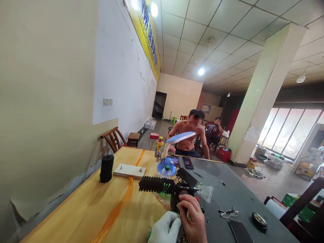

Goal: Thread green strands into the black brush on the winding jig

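Note:
My left hand [165, 228], in a white glove, is at the bottom centre with thumb and fingers pressed together. Beside it my bare right hand [193, 216] pinches with bent fingers near a thin pale strand. What either hand grips is too small to make out. Just beyond them stands a black device [176, 199] with a metal rod [188, 188], partly covered by my right hand. A black ridged roll [154, 184] extends leftward from it, with several bright green loops hanging on it. Some green material [149, 233] shows left of the glove.
A blue desk lamp [181, 137], a capped bottle [166, 172], a white board [129, 170] and a black roll [106, 168] stand beyond. Glasses [229, 212], a phone [240, 231] and a round black case [259, 222] lie right. A person [187, 135] sits across the table.

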### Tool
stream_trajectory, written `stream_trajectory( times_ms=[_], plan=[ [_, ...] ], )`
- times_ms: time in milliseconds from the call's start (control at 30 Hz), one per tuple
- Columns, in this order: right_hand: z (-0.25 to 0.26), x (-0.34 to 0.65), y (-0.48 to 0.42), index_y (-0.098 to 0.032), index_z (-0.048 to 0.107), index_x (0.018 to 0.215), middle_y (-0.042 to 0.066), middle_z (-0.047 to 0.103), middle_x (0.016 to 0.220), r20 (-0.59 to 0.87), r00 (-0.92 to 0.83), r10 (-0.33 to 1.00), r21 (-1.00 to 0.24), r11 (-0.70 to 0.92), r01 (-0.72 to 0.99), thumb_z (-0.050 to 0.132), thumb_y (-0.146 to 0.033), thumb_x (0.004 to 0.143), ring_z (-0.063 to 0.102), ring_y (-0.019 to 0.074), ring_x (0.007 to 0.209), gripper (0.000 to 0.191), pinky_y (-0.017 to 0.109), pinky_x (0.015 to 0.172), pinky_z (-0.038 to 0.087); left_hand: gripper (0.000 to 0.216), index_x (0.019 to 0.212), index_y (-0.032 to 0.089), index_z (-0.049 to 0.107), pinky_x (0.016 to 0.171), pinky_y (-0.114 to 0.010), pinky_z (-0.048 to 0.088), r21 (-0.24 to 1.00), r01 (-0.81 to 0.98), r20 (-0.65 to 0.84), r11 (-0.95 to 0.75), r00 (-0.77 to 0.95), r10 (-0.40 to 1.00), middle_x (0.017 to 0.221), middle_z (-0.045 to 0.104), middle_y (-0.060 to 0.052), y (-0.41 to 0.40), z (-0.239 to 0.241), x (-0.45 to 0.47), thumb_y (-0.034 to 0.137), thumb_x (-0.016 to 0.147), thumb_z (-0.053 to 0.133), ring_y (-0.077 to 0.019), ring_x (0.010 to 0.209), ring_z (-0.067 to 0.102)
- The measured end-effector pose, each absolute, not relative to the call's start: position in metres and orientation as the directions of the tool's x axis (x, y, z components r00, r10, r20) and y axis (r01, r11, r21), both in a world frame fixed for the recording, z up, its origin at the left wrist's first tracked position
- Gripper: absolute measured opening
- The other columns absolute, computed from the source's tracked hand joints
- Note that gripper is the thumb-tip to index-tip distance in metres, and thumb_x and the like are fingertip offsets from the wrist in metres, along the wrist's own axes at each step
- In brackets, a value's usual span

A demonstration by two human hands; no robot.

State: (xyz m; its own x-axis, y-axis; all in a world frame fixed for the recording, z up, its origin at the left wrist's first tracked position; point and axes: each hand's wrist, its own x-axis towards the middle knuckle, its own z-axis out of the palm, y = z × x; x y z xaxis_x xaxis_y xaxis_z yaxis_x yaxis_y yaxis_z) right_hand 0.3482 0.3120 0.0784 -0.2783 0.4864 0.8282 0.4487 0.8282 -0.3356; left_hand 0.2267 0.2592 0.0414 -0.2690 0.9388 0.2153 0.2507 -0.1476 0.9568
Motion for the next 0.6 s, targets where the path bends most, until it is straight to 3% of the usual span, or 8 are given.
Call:
stream_trajectory(
  times_ms=[200,600],
  plan=[
    [0.096,0.33,0.342,-0.022,0.067,0.082,0.011,0.07,0.115,0.756,-0.308,0.578,-0.422,0.79,0.445,0.053,-0.023,0.092,0.064,0.0237,0.109,0.017,0.037,0.094,0.053,0.034,0.082,0.019,0.067,0.071,-0.025,0.05,0.977,0.086,0.21,-0.193,-0.276,0.938,0.073,0.071,-0.002,0.286,0.056,0.221,0.048,0.086,0.049,-0.0191,0.072,0.063],
    [0.095,0.319,0.359,-0.021,0.067,0.083,0.009,0.073,0.107,0.691,-0.304,0.656,-0.536,0.747,0.392,0.055,-0.025,0.09,0.07,0.0212,0.098,0.014,0.03,0.087,0.055,0.034,0.083,0.019,0.067,0.072,-0.027,0.049,0.985,0.068,0.172,-0.16,-0.264,0.949,0.075,0.072,-0.003,0.298,0.061,0.211,0.047,0.087,0.049,-0.0208,0.075,0.064]
  ],
)
